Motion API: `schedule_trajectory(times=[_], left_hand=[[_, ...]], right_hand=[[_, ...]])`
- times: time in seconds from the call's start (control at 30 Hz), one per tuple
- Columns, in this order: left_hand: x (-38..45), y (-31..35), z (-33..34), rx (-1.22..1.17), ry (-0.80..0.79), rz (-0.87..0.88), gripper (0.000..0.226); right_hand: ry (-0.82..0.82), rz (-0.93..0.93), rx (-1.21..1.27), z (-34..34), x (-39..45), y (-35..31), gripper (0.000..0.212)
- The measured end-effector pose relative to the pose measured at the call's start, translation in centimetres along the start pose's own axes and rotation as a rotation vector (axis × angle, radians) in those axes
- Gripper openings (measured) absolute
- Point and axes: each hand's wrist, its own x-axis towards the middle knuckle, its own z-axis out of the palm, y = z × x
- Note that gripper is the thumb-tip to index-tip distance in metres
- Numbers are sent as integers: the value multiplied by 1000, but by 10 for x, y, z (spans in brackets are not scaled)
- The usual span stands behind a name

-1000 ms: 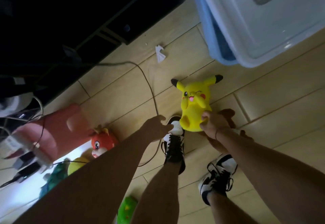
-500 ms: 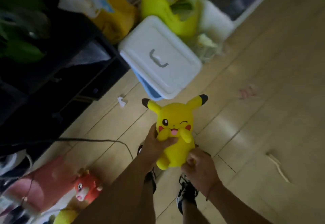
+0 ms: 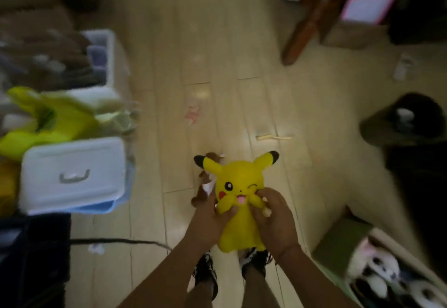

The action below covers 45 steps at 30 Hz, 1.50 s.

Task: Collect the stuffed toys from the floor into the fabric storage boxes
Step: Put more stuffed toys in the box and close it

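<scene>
A yellow stuffed toy [image 3: 238, 177] with black-tipped ears hangs upright in front of me, above the wooden floor. My left hand [image 3: 209, 223] grips its left side and my right hand [image 3: 275, 218] grips its right side near the cheek. A brown stuffed toy [image 3: 204, 185] shows behind the yellow one at its left; which hand holds it I cannot tell. A green fabric storage box [image 3: 338, 240] stands at the lower right with white and black stuffed toys [image 3: 377, 271] inside.
A white-lidded plastic bin [image 3: 72, 174] on a blue base sits at the left, with yellow-green bags [image 3: 48, 119] behind it. A black cable [image 3: 116, 242] runs over the floor. A wooden furniture leg [image 3: 307, 22] stands at the top right, a dark shape [image 3: 406, 123] at the right.
I lifted the yellow toy off the floor, my left hand joining my right on it, and turned right. The fabric box has come into view; the orange toy is out of view.
</scene>
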Motion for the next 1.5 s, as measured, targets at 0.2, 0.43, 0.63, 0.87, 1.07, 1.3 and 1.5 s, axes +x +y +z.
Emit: schedule_trajectory(times=[0.2,0.43,0.63,0.87,1.07,1.3,1.5], left_hand=[[-57,32,133,708,41,483,41],[-104,11,312,585,-327,586,27],[-116,-21,419,773,-528,595,35],[-113,-42,490,895,-542,540,56],[-65,-47,524,883,-643,164,51],[-3,-54,578,765,-623,-179,32],[71,-90,601,825,-594,-404,78]], right_hand=[[368,405,106,-93,-113,60,25],[630,731,348,-178,-223,164,22],[611,752,394,-224,-293,238,22],[551,1011,270,-266,-288,303,29],[632,1119,213,-273,-252,340,23],[592,1136,420,-264,-200,414,24],[243,1149,365,-253,-164,501,53]])
